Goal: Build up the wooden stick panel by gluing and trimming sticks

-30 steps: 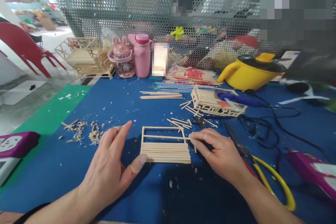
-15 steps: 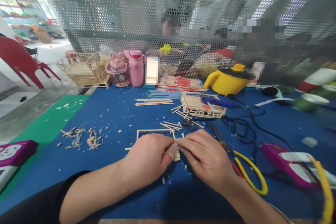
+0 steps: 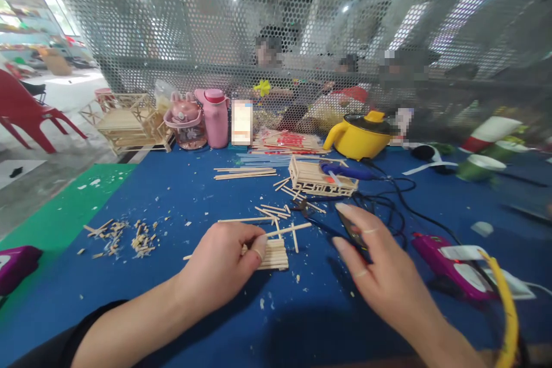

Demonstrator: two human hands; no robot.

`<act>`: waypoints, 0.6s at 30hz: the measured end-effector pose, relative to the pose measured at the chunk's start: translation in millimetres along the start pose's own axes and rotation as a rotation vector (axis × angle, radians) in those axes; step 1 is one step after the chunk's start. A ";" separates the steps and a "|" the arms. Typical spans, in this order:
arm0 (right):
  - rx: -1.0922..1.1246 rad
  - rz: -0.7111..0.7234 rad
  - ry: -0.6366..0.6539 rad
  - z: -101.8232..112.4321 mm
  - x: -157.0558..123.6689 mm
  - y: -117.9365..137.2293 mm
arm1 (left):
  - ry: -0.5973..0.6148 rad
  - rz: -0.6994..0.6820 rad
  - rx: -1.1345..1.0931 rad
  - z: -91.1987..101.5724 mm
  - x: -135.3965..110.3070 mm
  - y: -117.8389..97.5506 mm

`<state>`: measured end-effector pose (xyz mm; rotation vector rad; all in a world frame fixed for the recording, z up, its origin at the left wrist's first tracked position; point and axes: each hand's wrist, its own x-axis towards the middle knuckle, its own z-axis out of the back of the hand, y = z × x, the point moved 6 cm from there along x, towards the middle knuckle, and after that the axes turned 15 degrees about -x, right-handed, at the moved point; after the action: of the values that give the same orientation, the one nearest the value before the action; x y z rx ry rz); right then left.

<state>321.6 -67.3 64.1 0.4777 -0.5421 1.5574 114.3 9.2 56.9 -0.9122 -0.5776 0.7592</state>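
My left hand (image 3: pixel 228 259) is closed on a thin wooden stick (image 3: pixel 293 230), pinched between thumb and forefinger. The stick slants up to the right. Beneath that hand lies a panel of wooden sticks (image 3: pixel 275 255) laid side by side, joined to a stick frame partly hidden by my fingers. A short loose stick (image 3: pixel 295 237) lies just right of the panel. My right hand (image 3: pixel 375 259) is open, thumb and fingers spread, over the dark-bladed scissors (image 3: pixel 348 224), whose handles it hides. Dark-jawed pliers (image 3: pixel 301 206) lie to the left of its fingertips.
A small stick model (image 3: pixel 321 178) holds a blue glue gun (image 3: pixel 349 171) on top. Cut scraps (image 3: pixel 144 238) lie at left. Behind stand a pink flask (image 3: pixel 215 121) and a yellow pot (image 3: pixel 362 135). Cables and a purple power strip (image 3: pixel 452 267) are at right.
My right hand has let go of the stickwork and moved right, opening over the scissors. The left hand stays at the panel, now alone with the slanting stick. The view has shifted slightly.
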 end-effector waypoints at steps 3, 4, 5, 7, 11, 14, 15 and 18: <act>-0.122 -0.107 0.185 -8.2 -29.8 -51.3 | -0.004 0.050 -0.010 6.9 -0.8 8.8; -0.126 -0.120 0.208 -8.9 -37.9 -61.0 | 0.004 0.069 -0.024 7.6 -0.4 11.4; -0.122 -0.127 0.221 -9.2 -43.8 -66.0 | 0.014 0.089 -0.047 7.5 0.3 13.5; -0.086 -0.105 0.247 -12.3 -46.8 -61.7 | 0.036 0.125 -0.105 5.3 2.7 16.1; -0.212 0.014 0.353 -38.3 -23.1 -30.7 | 0.040 0.171 -0.203 1.6 8.0 16.8; -0.277 0.020 0.411 -65.9 2.5 -22.5 | -0.005 0.212 -0.248 4.4 9.4 19.0; -0.273 0.024 0.416 -72.7 9.4 -21.9 | -0.023 0.228 -0.273 6.2 9.4 20.5; -0.249 0.017 0.387 -76.3 21.1 -22.4 | -0.062 0.256 -0.359 11.9 8.8 25.7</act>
<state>344.5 -3.8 17.2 -0.0209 -0.4315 1.5245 102.5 31.9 41.8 -1.3150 -0.6725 0.9336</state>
